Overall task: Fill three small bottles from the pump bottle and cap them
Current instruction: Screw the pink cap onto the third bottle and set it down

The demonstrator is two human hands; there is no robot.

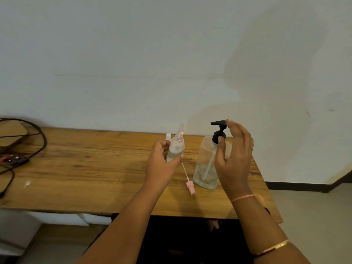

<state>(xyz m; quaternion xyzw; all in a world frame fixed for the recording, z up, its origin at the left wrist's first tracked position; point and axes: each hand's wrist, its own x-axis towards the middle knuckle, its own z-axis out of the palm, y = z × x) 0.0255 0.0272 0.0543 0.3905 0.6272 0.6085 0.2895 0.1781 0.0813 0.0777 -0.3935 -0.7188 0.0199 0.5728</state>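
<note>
Our left hand (pixel 162 162) grips the small clear plastic bottle (pixel 176 149) round its body, with the open neck raised just left of the large clear pump bottle (pixel 204 168), which stands on the wooden table (pixel 95 159). Our right hand (pixel 235 155) holds nothing, its fingers loose beside the black pump head (pixel 218 123). We should bring the neck right under the spout, then press slowly. We cannot tell whether a fingertip touches the head. The other small bottles behind our left hand are mostly hidden.
</note>
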